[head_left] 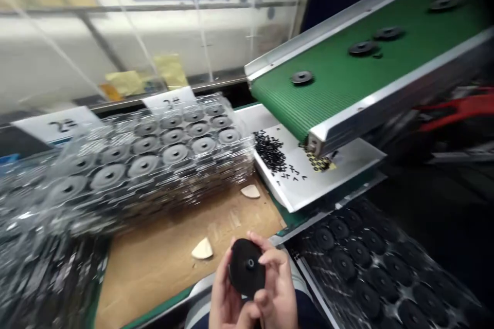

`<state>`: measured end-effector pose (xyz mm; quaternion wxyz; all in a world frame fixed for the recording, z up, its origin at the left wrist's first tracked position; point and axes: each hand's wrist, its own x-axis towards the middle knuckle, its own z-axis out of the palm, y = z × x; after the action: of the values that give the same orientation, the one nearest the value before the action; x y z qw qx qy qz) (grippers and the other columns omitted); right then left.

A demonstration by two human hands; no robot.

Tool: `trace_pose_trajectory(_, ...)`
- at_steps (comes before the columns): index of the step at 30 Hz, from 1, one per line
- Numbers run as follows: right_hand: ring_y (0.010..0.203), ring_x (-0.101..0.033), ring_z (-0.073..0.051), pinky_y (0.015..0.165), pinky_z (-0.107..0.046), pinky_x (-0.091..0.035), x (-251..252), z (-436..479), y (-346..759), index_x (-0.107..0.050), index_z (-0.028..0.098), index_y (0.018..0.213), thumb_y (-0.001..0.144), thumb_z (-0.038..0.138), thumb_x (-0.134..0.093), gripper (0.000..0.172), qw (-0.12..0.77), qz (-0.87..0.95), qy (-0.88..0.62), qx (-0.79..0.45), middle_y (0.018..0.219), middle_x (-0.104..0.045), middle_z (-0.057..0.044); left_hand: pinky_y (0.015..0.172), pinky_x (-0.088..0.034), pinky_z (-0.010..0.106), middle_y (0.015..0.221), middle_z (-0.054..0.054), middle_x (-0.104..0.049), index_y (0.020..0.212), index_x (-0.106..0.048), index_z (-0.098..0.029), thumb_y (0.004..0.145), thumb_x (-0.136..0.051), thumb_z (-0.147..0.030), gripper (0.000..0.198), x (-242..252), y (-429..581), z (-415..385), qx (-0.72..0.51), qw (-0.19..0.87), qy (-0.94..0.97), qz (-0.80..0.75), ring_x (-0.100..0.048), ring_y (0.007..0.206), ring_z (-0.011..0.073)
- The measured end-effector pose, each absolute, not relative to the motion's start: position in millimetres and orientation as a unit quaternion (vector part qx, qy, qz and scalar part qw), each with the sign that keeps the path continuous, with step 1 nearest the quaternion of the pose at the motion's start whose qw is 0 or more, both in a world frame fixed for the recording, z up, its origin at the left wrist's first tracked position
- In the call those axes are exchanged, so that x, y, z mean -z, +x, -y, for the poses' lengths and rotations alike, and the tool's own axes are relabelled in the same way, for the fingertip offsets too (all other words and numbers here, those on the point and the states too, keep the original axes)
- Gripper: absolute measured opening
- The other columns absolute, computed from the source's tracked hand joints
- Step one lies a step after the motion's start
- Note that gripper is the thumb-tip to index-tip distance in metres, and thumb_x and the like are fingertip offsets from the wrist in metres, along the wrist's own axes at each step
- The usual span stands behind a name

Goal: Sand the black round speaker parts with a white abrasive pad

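A round black disc with a small ring at its centre is held up at the bottom middle. My left hand grips its left edge, and my right hand has its fingers on the right edge and face. Both thumbs are low, near the disc's bottom edge. Just left of the hands, a cream-coloured wedge-shaped piece lies on the brown board. A second cream piece lies farther back on the board.
Stacked clear trays of grey discs stand at left. A green conveyor carrying black discs slopes down from the upper right to a white tray with small black parts. Another tray of black discs sits lower right.
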<state>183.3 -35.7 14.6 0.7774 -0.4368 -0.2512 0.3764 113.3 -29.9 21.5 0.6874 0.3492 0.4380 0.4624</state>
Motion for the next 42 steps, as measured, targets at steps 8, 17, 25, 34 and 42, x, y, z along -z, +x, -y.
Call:
trace_pose_trajectory(8, 0.121, -0.052, -0.027, 0.099, -0.039, -0.045, -10, 33, 172, -0.047, 0.028, 0.122, 0.057, 0.056, -0.077, 0.077, 0.688, 0.236, -0.382, -0.57, 0.128, -0.057, -0.012, 0.11, -0.03, 0.037, 0.138, 0.006, -0.051, 0.118, -0.057, -0.03, 0.07, -0.072, -0.031, 0.05, -3, 90, 36, -0.597, 0.502, 0.387, -0.492, -0.036, 0.133, 0.028)
trace_pose_trajectory(17, 0.122, -0.051, -0.024, 0.094, -0.032, -0.049, -12, 17, 137, -0.046, 0.032, 0.124, 0.058, 0.049, -0.079, 0.075, 0.603, 0.287, -0.428, -0.609, 0.129, -0.057, -0.008, 0.103, -0.04, 0.042, 0.116, -0.003, -0.066, 0.105, -0.062, -0.039, 0.064, -0.077, -0.032, 0.044, 11, 64, 20, -0.692, 0.403, 0.338, -0.494, -0.054, 0.117, 0.0251)
trace_pose_trajectory(25, 0.135, -0.032, -0.026, 0.11, -0.049, -0.028, -15, -10, 137, -0.026, 0.027, 0.143, 0.092, 0.048, -0.042, 0.058, 0.51, 0.61, -0.425, -0.433, 0.145, -0.038, -0.009, 0.091, -0.049, 0.033, 0.126, 0.009, -0.061, 0.114, -0.053, -0.027, 0.05, -0.085, -0.032, 0.072, -13, 20, -16, -0.6, 0.563, 0.232, -0.519, -0.057, 0.114, 0.0273)
trace_pose_trajectory(34, 0.102, -0.065, -0.023, 0.095, -0.046, -0.048, -10, -24, 146, -0.031, 0.031, 0.141, 0.092, 0.027, -0.045, 0.052, 0.425, 0.793, -0.287, -0.328, 0.107, -0.071, -0.004, 0.079, -0.051, 0.03, 0.106, 0.008, -0.069, 0.104, -0.065, -0.021, 0.042, -0.085, -0.044, 0.069, -13, -18, -34, -0.505, 0.745, 0.096, -0.426, -0.066, 0.09, 0.0252)
trace_pose_trajectory(42, 0.126, -0.044, -0.031, 0.104, -0.056, -0.031, -13, -42, 134, -0.026, 0.027, 0.144, 0.089, 0.04, -0.049, 0.061, 0.387, 0.776, -0.396, -0.302, 0.132, -0.054, -0.009, 0.087, -0.047, 0.032, 0.102, 0.007, -0.07, 0.109, -0.065, -0.023, 0.041, -0.083, -0.049, 0.075, -7, -24, -38, -0.478, 0.765, 0.094, -0.423, -0.063, 0.098, 0.0277)
